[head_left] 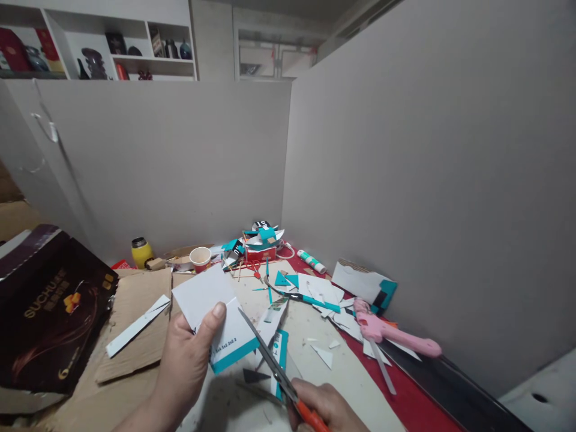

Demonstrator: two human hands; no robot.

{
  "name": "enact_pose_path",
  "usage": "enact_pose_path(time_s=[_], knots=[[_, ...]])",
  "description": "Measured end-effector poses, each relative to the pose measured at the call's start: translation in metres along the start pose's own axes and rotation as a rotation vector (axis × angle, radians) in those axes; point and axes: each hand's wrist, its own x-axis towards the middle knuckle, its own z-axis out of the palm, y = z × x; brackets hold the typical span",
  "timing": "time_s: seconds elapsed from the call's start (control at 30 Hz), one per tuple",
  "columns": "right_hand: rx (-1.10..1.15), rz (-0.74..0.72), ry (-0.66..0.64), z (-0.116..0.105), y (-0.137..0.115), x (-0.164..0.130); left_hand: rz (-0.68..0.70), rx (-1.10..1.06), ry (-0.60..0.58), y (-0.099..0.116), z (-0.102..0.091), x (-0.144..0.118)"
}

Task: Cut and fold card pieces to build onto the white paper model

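My left hand (191,348) pinches a piece of white cardboard (204,294) with a teal printed strip along its lower edge; the thumb presses on its face. In my right hand (326,402) are scissors (279,369) with orange handles. Their blades are spread, and the upper blade's tip lies at the right edge of the cardboard. The lower blade is partly blurred below. White and teal paper scraps (279,354) lie under and behind the scissors. A white cardboard strip (137,324) rests to the left on brown cardboard.
A pink glue gun (396,333) lies at right among cut scraps. Behind are a paper cup (200,258), a yellow bottle (142,252), a glue tube (311,261) and red-handled scissors (255,270). A dark printed box (54,312) stands left. Grey partitions (189,156) enclose the table.
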Motion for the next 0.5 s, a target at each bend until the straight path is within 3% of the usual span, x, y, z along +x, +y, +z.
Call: enact_pose_path(time_s=[0.27,0.5], knots=[[-0.021,0.072,0.002,-0.001,-0.014,0.003,-0.043,0.052,-0.023,0.004,0.009,-0.011],[-0.115,-0.038,0.039,0.001,-0.001,0.0,-0.084,0.005,0.005,0.003,0.013,-0.013]])
